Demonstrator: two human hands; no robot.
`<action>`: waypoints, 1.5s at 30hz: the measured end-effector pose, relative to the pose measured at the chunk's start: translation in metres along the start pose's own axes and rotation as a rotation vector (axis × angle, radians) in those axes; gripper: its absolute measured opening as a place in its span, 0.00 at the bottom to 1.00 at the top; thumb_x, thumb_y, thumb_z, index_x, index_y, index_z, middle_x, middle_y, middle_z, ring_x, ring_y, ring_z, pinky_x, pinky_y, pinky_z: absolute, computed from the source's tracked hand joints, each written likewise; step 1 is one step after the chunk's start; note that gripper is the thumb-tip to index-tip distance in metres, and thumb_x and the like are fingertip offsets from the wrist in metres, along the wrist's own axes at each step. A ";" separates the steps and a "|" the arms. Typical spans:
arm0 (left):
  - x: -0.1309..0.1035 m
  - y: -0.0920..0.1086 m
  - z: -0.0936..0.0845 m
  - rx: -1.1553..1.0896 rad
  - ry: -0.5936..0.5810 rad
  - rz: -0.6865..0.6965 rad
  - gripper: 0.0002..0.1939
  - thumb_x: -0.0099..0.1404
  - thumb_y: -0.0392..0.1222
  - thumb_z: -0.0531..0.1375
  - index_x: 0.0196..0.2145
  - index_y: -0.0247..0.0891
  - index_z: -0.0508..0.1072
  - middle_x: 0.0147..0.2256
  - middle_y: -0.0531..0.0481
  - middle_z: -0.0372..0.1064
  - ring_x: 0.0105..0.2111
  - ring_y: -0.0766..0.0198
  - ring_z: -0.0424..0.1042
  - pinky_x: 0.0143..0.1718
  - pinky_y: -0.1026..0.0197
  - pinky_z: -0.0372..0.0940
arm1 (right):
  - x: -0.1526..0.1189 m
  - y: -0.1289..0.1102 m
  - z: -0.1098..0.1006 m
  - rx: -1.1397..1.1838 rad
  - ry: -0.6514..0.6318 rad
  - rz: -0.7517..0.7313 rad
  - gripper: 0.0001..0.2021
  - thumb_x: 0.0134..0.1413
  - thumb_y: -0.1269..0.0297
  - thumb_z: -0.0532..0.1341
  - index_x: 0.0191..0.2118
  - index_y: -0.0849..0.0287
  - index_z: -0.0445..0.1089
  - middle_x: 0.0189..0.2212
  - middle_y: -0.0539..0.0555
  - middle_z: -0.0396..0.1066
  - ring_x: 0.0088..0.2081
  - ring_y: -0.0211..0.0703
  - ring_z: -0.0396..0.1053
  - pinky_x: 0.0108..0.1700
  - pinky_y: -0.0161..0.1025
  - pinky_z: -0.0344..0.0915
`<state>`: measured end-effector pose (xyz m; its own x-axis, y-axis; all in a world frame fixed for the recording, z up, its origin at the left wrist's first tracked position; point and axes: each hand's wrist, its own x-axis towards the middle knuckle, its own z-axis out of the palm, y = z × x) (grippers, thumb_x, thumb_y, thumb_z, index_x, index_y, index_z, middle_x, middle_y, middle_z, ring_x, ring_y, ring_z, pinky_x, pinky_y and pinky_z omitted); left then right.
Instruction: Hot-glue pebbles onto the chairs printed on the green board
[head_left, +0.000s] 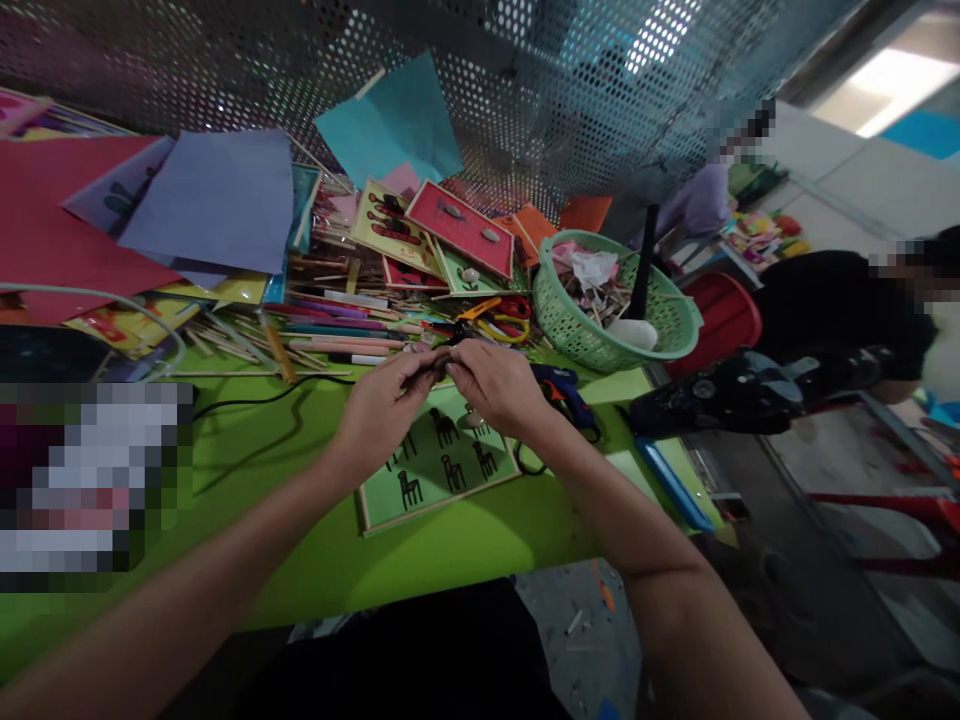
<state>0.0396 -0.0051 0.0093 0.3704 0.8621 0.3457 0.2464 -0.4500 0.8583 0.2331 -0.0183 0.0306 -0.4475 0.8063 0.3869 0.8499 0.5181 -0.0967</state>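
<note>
Head view: both hands meet over a small dark piece at the board's far edge

On the left, a purple sheet point(217, 205) lies above loose thin sticks point(225, 335) at the back of the green counter point(292, 560). Next comes the left hand point(382, 405), its fingertips pinching a small dark piece point(441, 364); the fingers cover most of it, so I cannot tell its long axis. Nearer the body, just below that piece, lies a green board point(429, 490) with dark chair shapes, its long axis seemingly running side to side, the right end slightly farther away. The right hand point(495, 380) grips the same piece from the other side; neither hand is clearly nearer the board, and whether the piece touches it is hidden. Just right sits a blue glue gun point(566, 392), then a green basket point(581, 325) of scraps behind it.
</note>
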 end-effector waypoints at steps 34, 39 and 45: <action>0.007 -0.003 -0.004 -0.495 -0.054 -0.357 0.18 0.63 0.50 0.65 0.47 0.38 0.81 0.44 0.46 0.80 0.43 0.58 0.76 0.48 0.57 0.71 | 0.002 0.002 -0.004 0.806 0.092 0.387 0.12 0.65 0.57 0.56 0.32 0.57 0.69 0.26 0.48 0.71 0.27 0.35 0.65 0.32 0.34 0.60; 0.016 -0.009 -0.013 -0.557 0.051 -0.386 0.17 0.61 0.47 0.67 0.47 0.38 0.81 0.44 0.46 0.80 0.43 0.59 0.77 0.50 0.57 0.72 | 0.005 0.017 0.008 0.861 0.102 0.431 0.10 0.63 0.59 0.58 0.44 0.57 0.73 0.33 0.50 0.76 0.30 0.36 0.69 0.31 0.33 0.63; 0.023 -0.012 -0.023 -0.594 0.156 -0.396 0.14 0.59 0.46 0.67 0.42 0.38 0.81 0.39 0.47 0.80 0.38 0.60 0.78 0.49 0.56 0.73 | 0.012 0.027 0.019 0.807 0.079 0.413 0.13 0.65 0.56 0.56 0.38 0.57 0.75 0.31 0.50 0.75 0.28 0.37 0.68 0.31 0.34 0.63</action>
<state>0.0241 0.0255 0.0154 0.2118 0.9771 -0.0213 -0.2088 0.0666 0.9757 0.2453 0.0110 0.0151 -0.1046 0.9656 0.2379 0.4719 0.2588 -0.8428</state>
